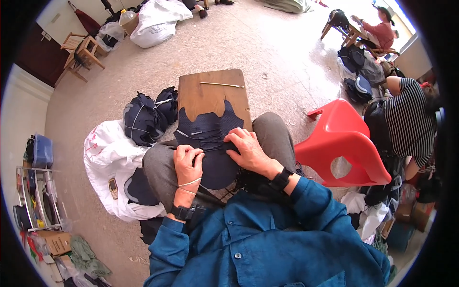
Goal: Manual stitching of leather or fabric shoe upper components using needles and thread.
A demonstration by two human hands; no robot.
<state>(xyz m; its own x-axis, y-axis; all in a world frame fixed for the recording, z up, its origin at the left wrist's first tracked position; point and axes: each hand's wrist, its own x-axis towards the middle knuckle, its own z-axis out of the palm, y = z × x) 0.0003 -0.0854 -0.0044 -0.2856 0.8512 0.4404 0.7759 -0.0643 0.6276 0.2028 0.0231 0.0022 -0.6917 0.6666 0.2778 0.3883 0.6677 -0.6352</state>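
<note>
A dark navy shoe upper (208, 123) lies flat across my lap and the near part of a wooden board (210, 79). Dark lace (209, 141) crosses its middle, and two pale lace tips rest on its left side. At the left edge of the upper, my left hand (188, 165) is closed in a pinch; a dark strand seems to run from its fingertips, though the grip is partly hidden. Opposite it, my right hand (251, 152) grips the right edge with thumb and fingers. A thin metal hooked tool (222, 85) lies on the board's far part.
Tied bundles of dark uppers (143, 117) sit left of the board, beside a white sack (107, 162) bearing a phone (113, 188). A red plastic chair (346, 138) stands close on my right. Beyond it sits a person in a striped top (406, 115); another person (380, 33) sits farther back.
</note>
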